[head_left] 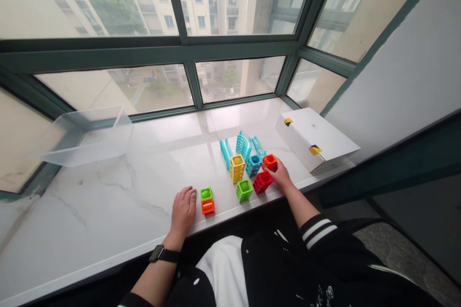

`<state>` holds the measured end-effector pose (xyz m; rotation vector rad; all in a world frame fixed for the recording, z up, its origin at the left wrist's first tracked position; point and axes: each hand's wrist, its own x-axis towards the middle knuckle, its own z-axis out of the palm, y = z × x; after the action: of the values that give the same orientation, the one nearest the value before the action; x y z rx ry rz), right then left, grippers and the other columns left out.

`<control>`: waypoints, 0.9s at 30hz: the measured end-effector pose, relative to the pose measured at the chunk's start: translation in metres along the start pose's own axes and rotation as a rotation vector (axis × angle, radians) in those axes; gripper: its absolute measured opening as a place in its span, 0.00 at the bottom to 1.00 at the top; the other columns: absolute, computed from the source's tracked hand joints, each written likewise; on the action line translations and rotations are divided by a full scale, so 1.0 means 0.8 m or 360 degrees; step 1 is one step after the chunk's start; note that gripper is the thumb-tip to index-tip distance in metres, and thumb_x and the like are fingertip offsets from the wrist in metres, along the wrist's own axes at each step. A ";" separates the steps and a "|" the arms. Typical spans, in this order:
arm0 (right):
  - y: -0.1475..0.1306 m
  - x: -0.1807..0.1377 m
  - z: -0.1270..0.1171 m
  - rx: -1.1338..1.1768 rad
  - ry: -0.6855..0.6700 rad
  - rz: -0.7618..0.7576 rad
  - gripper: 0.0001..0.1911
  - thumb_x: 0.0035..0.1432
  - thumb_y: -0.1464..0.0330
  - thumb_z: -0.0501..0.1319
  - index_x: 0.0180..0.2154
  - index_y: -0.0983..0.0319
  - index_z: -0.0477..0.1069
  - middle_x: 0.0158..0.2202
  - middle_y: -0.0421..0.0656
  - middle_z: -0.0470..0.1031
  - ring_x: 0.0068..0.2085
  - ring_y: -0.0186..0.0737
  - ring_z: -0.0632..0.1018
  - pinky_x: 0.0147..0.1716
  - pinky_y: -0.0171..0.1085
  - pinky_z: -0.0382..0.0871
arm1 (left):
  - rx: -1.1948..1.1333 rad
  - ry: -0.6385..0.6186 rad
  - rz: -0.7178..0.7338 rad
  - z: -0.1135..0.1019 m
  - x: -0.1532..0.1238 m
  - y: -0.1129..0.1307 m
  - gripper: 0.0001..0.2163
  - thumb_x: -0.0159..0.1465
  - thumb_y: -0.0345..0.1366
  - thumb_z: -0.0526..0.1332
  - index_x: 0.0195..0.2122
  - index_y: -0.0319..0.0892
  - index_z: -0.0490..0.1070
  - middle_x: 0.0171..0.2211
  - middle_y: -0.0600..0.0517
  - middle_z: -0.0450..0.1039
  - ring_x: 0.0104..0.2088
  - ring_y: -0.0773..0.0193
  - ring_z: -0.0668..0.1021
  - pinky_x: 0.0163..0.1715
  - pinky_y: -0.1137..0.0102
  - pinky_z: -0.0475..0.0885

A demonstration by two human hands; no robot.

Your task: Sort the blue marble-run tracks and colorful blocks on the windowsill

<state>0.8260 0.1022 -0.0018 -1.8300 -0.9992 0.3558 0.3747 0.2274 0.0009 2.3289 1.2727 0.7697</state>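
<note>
My left hand [183, 211] lies flat on the white marble sill [108, 201], fingers together and stretched out, just left of a small green cube [206, 194] and an orange cube [208, 206]. My right hand [281, 175] pinches an orange-red cube [270, 161] that sits above a red block [262, 181]. Close by stand a green cube [244, 189], a tall yellow block [237, 168], a blue cube [254, 164] and translucent teal curved track pieces [244, 144].
A clear plastic bin [86, 136] stands at the back left of the sill. A white cardboard box [315, 138] lies at the right, near the wall. Window panes run along the back. The sill's front edge is just before my lap.
</note>
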 end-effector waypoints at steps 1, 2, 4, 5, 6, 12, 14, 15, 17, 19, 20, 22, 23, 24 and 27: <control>0.001 0.000 0.001 -0.0022 0.0017 -0.0015 0.38 0.54 0.56 0.70 0.65 0.56 0.67 0.63 0.51 0.74 0.62 0.56 0.77 0.62 0.55 0.73 | 0.0003 0.0001 0.0004 0.000 0.000 0.000 0.19 0.77 0.46 0.47 0.53 0.45 0.76 0.60 0.43 0.75 0.63 0.47 0.73 0.66 0.46 0.65; 0.001 0.000 0.003 -0.0044 0.0033 -0.0030 0.38 0.54 0.56 0.70 0.65 0.56 0.67 0.63 0.52 0.74 0.62 0.57 0.76 0.63 0.56 0.72 | 0.0005 0.0003 0.0006 0.000 0.000 0.000 0.19 0.77 0.46 0.47 0.53 0.45 0.76 0.60 0.43 0.75 0.63 0.47 0.73 0.66 0.46 0.65; 0.002 -0.001 0.006 -0.0077 0.0053 -0.0054 0.37 0.54 0.57 0.69 0.64 0.57 0.68 0.63 0.52 0.73 0.63 0.57 0.75 0.64 0.56 0.70 | 0.0009 0.0007 0.0006 0.000 0.000 0.000 0.19 0.77 0.46 0.48 0.53 0.45 0.76 0.59 0.44 0.75 0.63 0.47 0.73 0.66 0.47 0.66; 0.003 -0.001 0.007 -0.0087 0.0057 -0.0061 0.36 0.54 0.57 0.69 0.63 0.56 0.68 0.62 0.51 0.73 0.63 0.56 0.75 0.64 0.55 0.70 | 0.0011 0.0006 0.0004 0.000 0.000 0.000 0.19 0.77 0.45 0.48 0.53 0.45 0.76 0.59 0.44 0.75 0.62 0.47 0.73 0.66 0.47 0.66; 0.003 -0.001 0.009 -0.0092 0.0062 -0.0062 0.35 0.54 0.58 0.68 0.62 0.56 0.68 0.62 0.51 0.73 0.62 0.56 0.75 0.64 0.55 0.70 | 0.0012 0.0005 0.0001 0.000 0.000 0.000 0.19 0.77 0.46 0.48 0.53 0.45 0.76 0.59 0.43 0.75 0.62 0.47 0.73 0.65 0.47 0.66; 0.004 -0.002 0.014 -0.0069 0.0064 0.0009 0.28 0.55 0.57 0.67 0.56 0.56 0.71 0.56 0.49 0.75 0.57 0.54 0.77 0.59 0.53 0.73 | 0.0012 0.0001 0.0004 -0.001 0.000 0.001 0.19 0.77 0.45 0.48 0.53 0.44 0.76 0.60 0.43 0.75 0.63 0.47 0.72 0.66 0.46 0.66; 0.005 -0.003 0.015 -0.0065 0.0068 0.0050 0.27 0.54 0.57 0.68 0.55 0.56 0.71 0.55 0.49 0.75 0.56 0.54 0.78 0.58 0.53 0.73 | 0.0009 -0.0003 0.0008 -0.001 0.000 0.001 0.19 0.77 0.46 0.48 0.53 0.45 0.76 0.60 0.43 0.74 0.63 0.47 0.72 0.66 0.46 0.66; 0.005 -0.003 0.015 -0.0058 0.0070 0.0072 0.27 0.54 0.57 0.68 0.55 0.56 0.71 0.54 0.48 0.76 0.55 0.54 0.78 0.58 0.53 0.74 | 0.0007 -0.0005 0.0010 -0.001 0.000 0.001 0.19 0.77 0.46 0.48 0.53 0.45 0.76 0.60 0.43 0.74 0.63 0.47 0.72 0.66 0.46 0.66; 0.008 -0.002 0.017 -0.0033 0.0077 0.0114 0.29 0.53 0.57 0.68 0.56 0.56 0.71 0.54 0.48 0.76 0.54 0.54 0.79 0.56 0.53 0.75 | 0.0002 -0.0003 0.0017 -0.002 0.000 0.002 0.19 0.77 0.45 0.48 0.53 0.45 0.76 0.59 0.43 0.75 0.62 0.47 0.73 0.65 0.46 0.67; 0.011 -0.001 0.019 0.0001 0.0088 0.0131 0.31 0.52 0.57 0.69 0.57 0.56 0.70 0.54 0.48 0.77 0.54 0.54 0.80 0.55 0.52 0.76 | -0.0003 0.0002 0.0022 -0.002 0.000 0.003 0.19 0.76 0.45 0.48 0.53 0.45 0.77 0.59 0.43 0.75 0.62 0.47 0.73 0.65 0.46 0.67; 0.013 -0.001 0.020 0.0019 0.0094 0.0127 0.31 0.52 0.57 0.69 0.57 0.56 0.70 0.54 0.48 0.77 0.54 0.54 0.80 0.55 0.52 0.76 | -0.0004 0.0006 0.0021 -0.002 0.000 0.003 0.19 0.76 0.45 0.48 0.52 0.45 0.77 0.59 0.43 0.75 0.62 0.46 0.73 0.65 0.46 0.67; 0.016 0.001 0.021 0.0050 0.0101 0.0102 0.32 0.51 0.58 0.70 0.58 0.55 0.69 0.54 0.47 0.78 0.54 0.53 0.80 0.54 0.51 0.77 | -0.0004 0.0012 0.0019 -0.002 0.000 0.003 0.19 0.76 0.45 0.49 0.52 0.45 0.77 0.59 0.43 0.75 0.62 0.46 0.73 0.65 0.45 0.67; 0.016 0.001 0.022 0.0061 0.0103 0.0091 0.33 0.51 0.58 0.70 0.58 0.55 0.69 0.54 0.47 0.78 0.54 0.53 0.80 0.54 0.51 0.77 | -0.0003 0.0012 0.0018 -0.002 0.000 0.003 0.19 0.76 0.45 0.49 0.52 0.45 0.77 0.59 0.43 0.75 0.62 0.46 0.73 0.65 0.45 0.67; 0.017 0.001 0.021 0.0064 0.0100 0.0086 0.33 0.51 0.58 0.70 0.58 0.55 0.69 0.54 0.47 0.78 0.54 0.52 0.80 0.54 0.51 0.77 | -0.0002 0.0011 0.0018 -0.002 0.000 0.003 0.19 0.76 0.44 0.48 0.52 0.45 0.77 0.59 0.43 0.75 0.62 0.46 0.73 0.65 0.45 0.67; 0.016 0.002 0.020 0.0009 0.0074 0.0112 0.31 0.51 0.57 0.71 0.56 0.55 0.71 0.52 0.47 0.79 0.53 0.53 0.80 0.54 0.52 0.77 | 0.0004 0.0005 0.0025 -0.001 0.000 0.002 0.19 0.76 0.44 0.48 0.52 0.44 0.76 0.59 0.42 0.75 0.62 0.46 0.73 0.65 0.46 0.67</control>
<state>0.8228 0.1108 -0.0205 -1.8635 -0.9024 0.3566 0.3751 0.2268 0.0028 2.3435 1.2588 0.7776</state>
